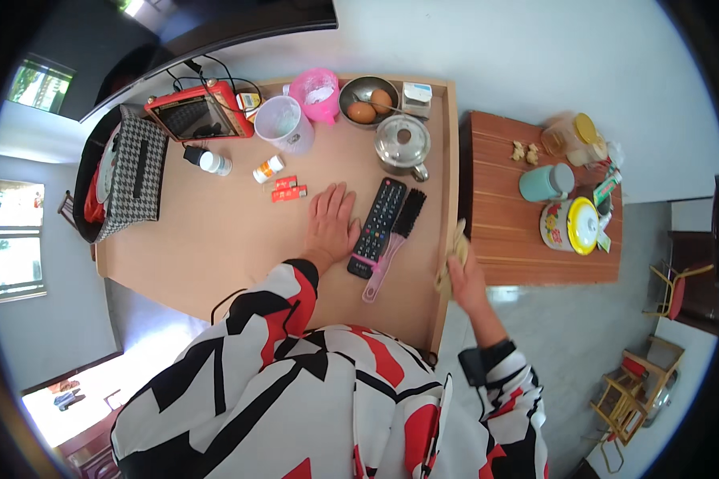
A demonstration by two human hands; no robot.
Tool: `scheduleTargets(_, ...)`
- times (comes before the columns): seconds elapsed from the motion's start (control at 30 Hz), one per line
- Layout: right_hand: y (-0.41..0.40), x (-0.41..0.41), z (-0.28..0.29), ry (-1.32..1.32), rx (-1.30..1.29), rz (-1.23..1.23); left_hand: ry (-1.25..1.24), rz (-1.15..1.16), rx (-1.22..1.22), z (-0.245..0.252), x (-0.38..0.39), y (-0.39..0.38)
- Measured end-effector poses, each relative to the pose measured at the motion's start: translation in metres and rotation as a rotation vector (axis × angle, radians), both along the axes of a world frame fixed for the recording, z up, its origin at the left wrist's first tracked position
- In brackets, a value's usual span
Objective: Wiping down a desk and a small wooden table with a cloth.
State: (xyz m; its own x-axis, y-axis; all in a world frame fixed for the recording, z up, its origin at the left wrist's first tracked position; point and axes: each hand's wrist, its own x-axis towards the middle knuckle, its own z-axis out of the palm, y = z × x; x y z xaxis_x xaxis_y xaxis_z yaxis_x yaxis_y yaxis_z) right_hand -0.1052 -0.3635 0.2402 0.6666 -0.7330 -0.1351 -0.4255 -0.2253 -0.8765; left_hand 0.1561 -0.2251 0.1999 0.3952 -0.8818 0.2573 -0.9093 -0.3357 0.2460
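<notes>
My left hand (332, 227) rests palm down on the wooden table (215, 251) and holds nothing. Just right of it lie a black remote control (378, 224) and a pink-handled brush (392, 245) with black bristles. Two small red boxes (289, 193) and a white bottle with an orange label (268, 169) are beyond its fingertips, to the left. In my right hand (468, 281) is a beige cloth (454, 257), held against the raised right edge of the table. The hand covers part of the cloth.
Along the back stand a red-framed screen device (201, 114), a translucent cup (284, 126), a pink pitcher (314, 96), a metal bowl (355, 90) with eggs, and a lidded glass pot (402, 143). A houndstooth basket (135, 173) is at left. The brown side table (503, 233) holds jars and an enamel pot (560, 226).
</notes>
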Motion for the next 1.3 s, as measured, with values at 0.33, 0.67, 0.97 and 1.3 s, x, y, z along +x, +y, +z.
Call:
scheduleTargets(0.33,0.158,-0.123,0.057,0.603,0.069,0.042,0.107,-0.032,0.074,0.005,0.002,0.023)
scheduleTargets(0.67,0.221,-0.062,0.025,0.734,-0.816,-0.123,0.189,-0.206,0.100,0.006,0.050,0.264)
scheduleTargets(0.97,0.263,0.034,0.033,0.353,-0.630,0.188,0.180,0.144,0.154,0.017,0.054,0.402)
scheduleTargets(1.3,0.238,0.071,-0.002,0.498,-0.718,0.632,0.175,0.333,0.444,0.036,0.029,0.382)
